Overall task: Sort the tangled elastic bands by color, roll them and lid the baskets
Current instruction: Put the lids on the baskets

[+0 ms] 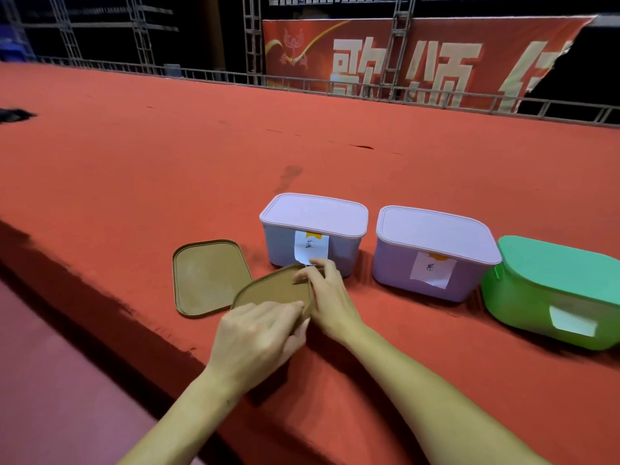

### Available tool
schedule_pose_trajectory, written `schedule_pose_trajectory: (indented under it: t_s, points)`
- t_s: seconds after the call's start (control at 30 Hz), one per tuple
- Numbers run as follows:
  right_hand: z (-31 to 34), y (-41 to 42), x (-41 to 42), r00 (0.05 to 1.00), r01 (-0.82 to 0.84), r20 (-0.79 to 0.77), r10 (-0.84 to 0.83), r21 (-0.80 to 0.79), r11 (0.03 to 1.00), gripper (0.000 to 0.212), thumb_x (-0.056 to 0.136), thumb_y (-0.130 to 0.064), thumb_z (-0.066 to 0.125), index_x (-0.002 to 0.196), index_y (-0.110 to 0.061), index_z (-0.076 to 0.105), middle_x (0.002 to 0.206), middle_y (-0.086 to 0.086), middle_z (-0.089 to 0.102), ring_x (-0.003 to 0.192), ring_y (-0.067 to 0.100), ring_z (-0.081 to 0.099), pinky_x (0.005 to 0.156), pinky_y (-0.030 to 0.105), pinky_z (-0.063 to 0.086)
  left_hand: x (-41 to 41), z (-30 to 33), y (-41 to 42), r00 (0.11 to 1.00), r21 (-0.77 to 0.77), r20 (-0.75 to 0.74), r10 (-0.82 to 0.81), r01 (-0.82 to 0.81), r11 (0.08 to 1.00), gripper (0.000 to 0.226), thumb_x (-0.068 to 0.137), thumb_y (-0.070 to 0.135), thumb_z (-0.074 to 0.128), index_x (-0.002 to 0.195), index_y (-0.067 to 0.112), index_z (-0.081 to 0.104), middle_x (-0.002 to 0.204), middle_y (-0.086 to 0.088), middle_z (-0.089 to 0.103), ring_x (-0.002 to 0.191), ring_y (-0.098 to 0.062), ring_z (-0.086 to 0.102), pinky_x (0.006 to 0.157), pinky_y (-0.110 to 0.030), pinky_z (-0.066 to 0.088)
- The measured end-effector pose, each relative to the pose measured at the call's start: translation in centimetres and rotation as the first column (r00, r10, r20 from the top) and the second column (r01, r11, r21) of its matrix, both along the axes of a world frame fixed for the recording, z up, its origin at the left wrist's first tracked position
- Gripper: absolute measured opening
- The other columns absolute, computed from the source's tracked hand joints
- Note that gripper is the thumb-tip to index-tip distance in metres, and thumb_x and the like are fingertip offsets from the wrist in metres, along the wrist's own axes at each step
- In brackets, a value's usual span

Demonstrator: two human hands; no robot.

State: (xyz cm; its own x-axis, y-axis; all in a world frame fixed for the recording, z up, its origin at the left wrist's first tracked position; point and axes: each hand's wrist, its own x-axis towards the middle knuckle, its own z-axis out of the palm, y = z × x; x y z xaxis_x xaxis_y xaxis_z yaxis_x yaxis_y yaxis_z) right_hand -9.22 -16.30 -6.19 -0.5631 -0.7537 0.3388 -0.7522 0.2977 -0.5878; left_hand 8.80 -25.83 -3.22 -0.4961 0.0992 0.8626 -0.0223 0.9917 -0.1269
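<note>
Both hands hold an olive-brown lid (271, 288), tilted up off the red surface. My left hand (258, 340) grips its near edge, and my right hand (327, 297) pinches its far right edge. A second olive-brown lid (208, 276) lies flat, upside down, to the left. Behind stand two lavender baskets with paper labels, the left one (313, 234) and the right one (432, 253), each with its lid on. A green basket (553, 293) at the right also wears its lid. No elastic bands are in sight.
The red cloth-covered platform (167, 146) stretches far back and left; its front edge drops off at the lower left. A metal railing (335, 83) and a red banner (419, 62) run along the back. A dark object (13, 115) lies at the far left.
</note>
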Motion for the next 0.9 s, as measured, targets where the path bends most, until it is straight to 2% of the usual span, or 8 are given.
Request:
schedule_pose_trajectory:
  t_s: [0.1,0.17,0.27,0.33,0.47,0.6,0.7,0.9]
  points:
    - [1.3,3.5,-1.3,0.998,0.03,-0.044,-0.033,-0.071,0.997,0.025,0.081,-0.034,0.057,0.105,-0.028,0.063,0.143,-0.002,0.048,0.129,0.022,0.048,0.107,0.038,0.043,-0.1,3.2,1.8,0.998,-0.037,-0.064,-0.019,0.017,0.999,0.018,0.097,0.033,0.076,0.089,0.017,0.078,0.067,0.005,0.066,0.054,-0.02,0.063,0.045,-0.038,0.048]
    - [2.6,6.4,-2.4,0.998,0.025,-0.054,-0.028,-0.071,0.997,0.022,0.083,-0.047,0.061,0.095,-0.029,0.059,0.13,-0.01,0.059,0.115,0.015,0.053,0.097,0.036,0.045,-0.6,4.7,2.7,0.993,0.024,-0.104,-0.047,0.05,0.998,0.017,0.098,0.035,0.077,0.094,0.019,0.079,0.07,0.007,0.069,0.054,-0.018,0.065,0.045,-0.037,0.05]
    - [5.0,11.3,-3.9,0.995,0.098,0.001,-0.099,-0.035,0.995,0.032,0.082,-0.052,0.075,0.082,-0.035,0.047,0.083,-0.015,0.061,0.079,0.009,0.051,0.073,0.043,0.045,-2.7,6.1,3.5,0.984,0.286,-0.132,-0.124,0.157,0.945,0.016,0.101,0.042,0.072,0.104,0.026,0.074,0.084,0.01,0.077,0.066,-0.014,0.073,0.052,-0.038,0.056]
    - [6.6,14.5,-4.4,0.989,0.136,0.059,-0.134,-0.032,0.99,0.037,0.08,-0.052,0.081,0.082,-0.034,0.048,0.072,-0.01,0.06,0.069,0.007,0.051,0.069,0.045,0.046,-4.4,6.9,4.4,0.979,0.497,-0.097,-0.179,0.203,0.844,0.018,0.1,0.046,0.069,0.109,0.031,0.067,0.091,0.013,0.078,0.076,-0.012,0.075,0.062,-0.041,0.059]
    - [9.5,21.3,-5.6,0.978,0.189,0.108,-0.178,-0.102,0.977,0.032,0.081,-0.043,0.087,0.087,-0.03,0.058,0.078,-0.016,0.065,0.072,0.004,0.057,0.068,0.035,0.046,-7.8,8.2,7.4,0.949,0.751,-0.037,-0.314,0.233,0.618,0.018,0.1,0.045,0.069,0.115,0.037,0.063,0.1,0.021,0.077,0.091,-0.004,0.073,0.079,-0.041,0.059]
    - [11.5,28.4,-6.9,0.97,0.235,0.086,-0.226,-0.107,0.966,0.024,0.088,-0.038,0.085,0.092,-0.026,0.064,0.081,-0.014,0.066,0.074,0.005,0.057,0.068,0.035,0.046,-10.9,8.7,11.0,0.884,0.795,0.036,-0.467,0.258,0.549,0.024,0.098,0.04,0.076,0.119,0.036,0.066,0.093,0.016,0.076,0.086,-0.008,0.071,0.075,-0.034,0.054]
    - [12.1,33.7,-7.6,0.945,0.315,0.138,-0.295,-0.154,0.937,0.024,0.087,-0.035,0.087,0.102,-0.03,0.069,0.09,-0.009,0.074,0.082,0.008,0.065,0.077,0.037,0.052,-13.1,8.9,14.3,0.814,0.837,-0.012,-0.581,0.326,0.44,0.014,0.097,0.025,0.079,0.11,0.027,0.073,0.087,0.014,0.075,0.081,-0.008,0.07,0.072,-0.028,0.051]
    - [11.6,42.3,-7.9,0.832,0.536,0.345,-0.435,-0.292,0.792,0.043,0.092,-0.027,0.081,0.128,-0.03,0.057,0.115,0.001,0.073,0.102,0.022,0.074,0.091,0.041,0.06,-16.9,9.0,22.0,0.766,0.9,-0.166,-0.621,0.375,0.221,0.012,0.097,0.019,0.079,0.107,0.02,0.071,0.09,0.002,0.08,0.09,-0.018,0.078,0.077,-0.038,0.058]
